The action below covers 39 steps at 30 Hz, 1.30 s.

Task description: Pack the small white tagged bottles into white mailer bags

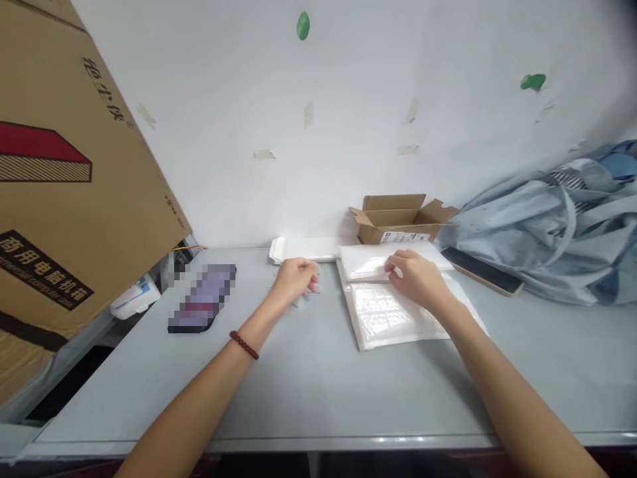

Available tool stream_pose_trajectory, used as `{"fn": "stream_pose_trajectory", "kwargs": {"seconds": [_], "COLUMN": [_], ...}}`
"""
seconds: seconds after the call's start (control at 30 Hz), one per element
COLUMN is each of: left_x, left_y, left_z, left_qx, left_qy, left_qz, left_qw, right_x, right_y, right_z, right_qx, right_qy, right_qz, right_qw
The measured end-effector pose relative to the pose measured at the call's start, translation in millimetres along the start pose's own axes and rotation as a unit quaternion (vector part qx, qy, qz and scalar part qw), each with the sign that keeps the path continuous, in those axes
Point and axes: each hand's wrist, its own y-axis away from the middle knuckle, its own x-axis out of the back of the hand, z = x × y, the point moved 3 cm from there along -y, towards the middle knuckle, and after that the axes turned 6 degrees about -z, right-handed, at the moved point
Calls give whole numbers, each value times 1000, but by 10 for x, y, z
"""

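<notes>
One long white packet (364, 265) lies sideways beneath the right grip (415, 275).

L fingers (309, 267) curled | R fingers (398, 259) on wht pkg (375, 315) | open ctn (385, 219) bhd

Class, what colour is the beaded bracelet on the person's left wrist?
The bracelet is dark reddish-brown, seen in the head view.

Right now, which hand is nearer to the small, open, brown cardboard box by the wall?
Right: the right hand is just in front of the brown cardboard box; the left hand is farther off, to its left.
</notes>
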Motion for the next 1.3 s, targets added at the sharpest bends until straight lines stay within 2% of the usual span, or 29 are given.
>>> {"fn": "stream_pose_trajectory", "kwargs": {"seconds": [0.07, 0.17, 0.23, 0.33, 0.47, 0.63, 0.77, 0.87, 1.07, 1.2, 1.3], "left_x": [330, 746, 925, 1034, 1018, 948, 883, 832, 707, 684, 704], "left_y": [-142, -322, -413, -512, -590, -645, -708, -771, -819, -819, -822], "left_z": [-21, -130, -228, -356, -403, -331, -292, -275, -185, -94, -59], "left_qx": [-9, 1, 12, 26, 43, 80, 119, 124, 82, 61, 65], "left_qy": [-129, -183, -198, -196, -187, -163, -140, -106, 64, 204, 262], "left_qz": [89, 163, 178, 171, 153, 144, 111, 93, 111, 92, 80], "left_qw": [988, 969, 964, 965, 969, 973, 977, 982, 988, 973, 960], "right_x": [2, 17, 33, 59, 86, 103, 96, 76, -40, -63, -57], "right_y": [1, 5, 11, 20, 25, 24, 24, 25, 30, 38, 42], "right_z": [4, -9, -29, -60, -93, -118, -141, -177, -295, -351, -368], "right_qx": [1, 23, 42, 52, 51, 56, 67, 80, 85, 68, 60], "right_qy": [0, -1, -5, -8, -13, -18, -23, -28, -7, 19, 29], "right_qz": [-2, 4, 8, 12, 25, 46, 51, 64, 33, 18, 17], "right_qw": [1000, 1000, 999, 999, 998, 997, 996, 994, 996, 997, 998]}}
